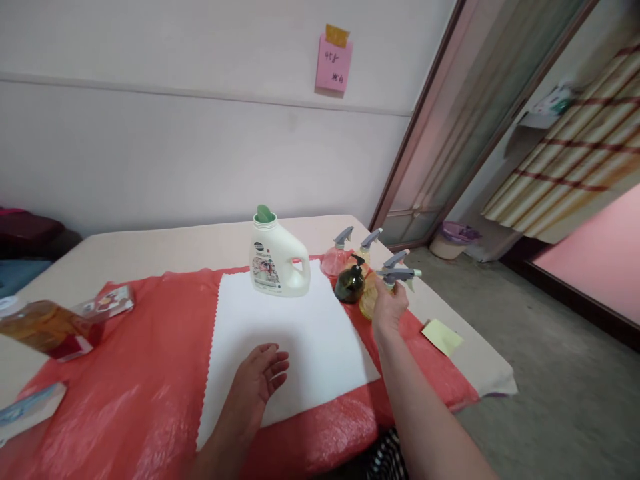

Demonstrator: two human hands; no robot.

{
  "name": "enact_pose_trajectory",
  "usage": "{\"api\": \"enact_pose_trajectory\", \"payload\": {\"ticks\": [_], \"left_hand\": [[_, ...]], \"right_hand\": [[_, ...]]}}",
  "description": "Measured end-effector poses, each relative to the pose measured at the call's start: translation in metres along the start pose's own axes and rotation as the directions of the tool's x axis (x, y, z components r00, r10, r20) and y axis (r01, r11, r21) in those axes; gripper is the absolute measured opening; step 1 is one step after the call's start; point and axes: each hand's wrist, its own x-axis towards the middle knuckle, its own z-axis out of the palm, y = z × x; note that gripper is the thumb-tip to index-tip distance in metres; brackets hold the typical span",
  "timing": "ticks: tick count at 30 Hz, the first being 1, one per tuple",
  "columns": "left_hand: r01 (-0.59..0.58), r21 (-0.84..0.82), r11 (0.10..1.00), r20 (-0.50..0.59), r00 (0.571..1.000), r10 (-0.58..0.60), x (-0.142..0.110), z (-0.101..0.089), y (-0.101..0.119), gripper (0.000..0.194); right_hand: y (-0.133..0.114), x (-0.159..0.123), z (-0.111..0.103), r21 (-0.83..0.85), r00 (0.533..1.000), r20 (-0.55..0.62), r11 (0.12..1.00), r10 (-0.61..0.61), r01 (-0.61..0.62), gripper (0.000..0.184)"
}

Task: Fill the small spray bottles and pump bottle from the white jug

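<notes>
My right hand (390,305) is closed around the neck of a yellow spray bottle (369,297) with a grey trigger head, at the right of the table. Close beside it stand a dark pump bottle (349,285), a pink spray bottle (334,262) and more yellowish spray bottles behind, partly hidden. My left hand (263,373) hovers over the white cloth (320,347), fingers loosely bent and apart, holding nothing. Upright at the cloth's back edge is a pale green detergent jug (277,263), its mouth uncapped with a green spout showing.
Red plastic sheeting (160,347) covers much of the table under the cloth. To the left are a bottle of amber drink (47,328), a small packet (113,302) and a flat packet (33,408). Yellow sticky notes (442,337) lie near the right edge.
</notes>
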Motion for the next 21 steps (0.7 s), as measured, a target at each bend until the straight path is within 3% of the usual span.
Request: {"api": "enact_pose_trajectory", "payload": {"ticks": [4, 7, 10, 13, 16, 17, 19, 21], "left_hand": [[-0.020, -0.018, 1.000, 0.010, 1.000, 0.020, -0.004, -0.004, 0.008, 0.015], [-0.069, -0.032, 0.997, 0.044, 0.997, 0.070, -0.007, -0.014, 0.014, 0.019], [-0.160, 0.002, 0.987, 0.058, 0.986, 0.159, -0.008, -0.025, 0.018, 0.026], [-0.275, 0.151, 0.949, 0.046, 0.961, 0.271, -0.008, -0.033, 0.012, 0.032], [-0.307, 0.277, 0.910, -0.003, 0.947, 0.320, -0.006, -0.032, -0.007, 0.032], [-0.297, 0.300, 0.907, -0.020, 0.948, 0.317, -0.006, -0.030, -0.015, 0.031], [-0.276, 0.360, 0.891, -0.048, 0.948, 0.313, -0.007, -0.025, -0.032, 0.028], [-0.290, 0.418, 0.861, -0.023, 0.944, 0.329, -0.014, -0.021, -0.049, 0.025]], "right_hand": [[-0.010, -0.013, -0.013, 0.035, 0.996, -0.082, 0.999, 0.040, -0.037, 0.031], [-0.027, -0.038, -0.033, 0.099, 0.993, -0.096, 0.993, 0.072, -0.062, 0.040], [-0.050, -0.085, -0.070, 0.178, 0.998, 0.063, 0.983, 0.025, -0.036, 0.040], [-0.078, -0.142, -0.119, 0.195, 0.947, 0.317, 0.981, -0.056, -0.008, 0.035], [-0.114, -0.186, -0.169, 0.243, 0.825, 0.490, 0.953, -0.281, 0.181, 0.020], [-0.128, -0.195, -0.185, 0.314, 0.750, 0.524, 0.910, -0.405, 0.272, 0.026], [-0.158, -0.205, -0.213, 0.500, 0.530, 0.550, 0.763, -0.645, 0.409, 0.034], [-0.185, -0.208, -0.240, 0.602, 0.352, 0.563, 0.663, -0.748, 0.445, 0.042]]}}
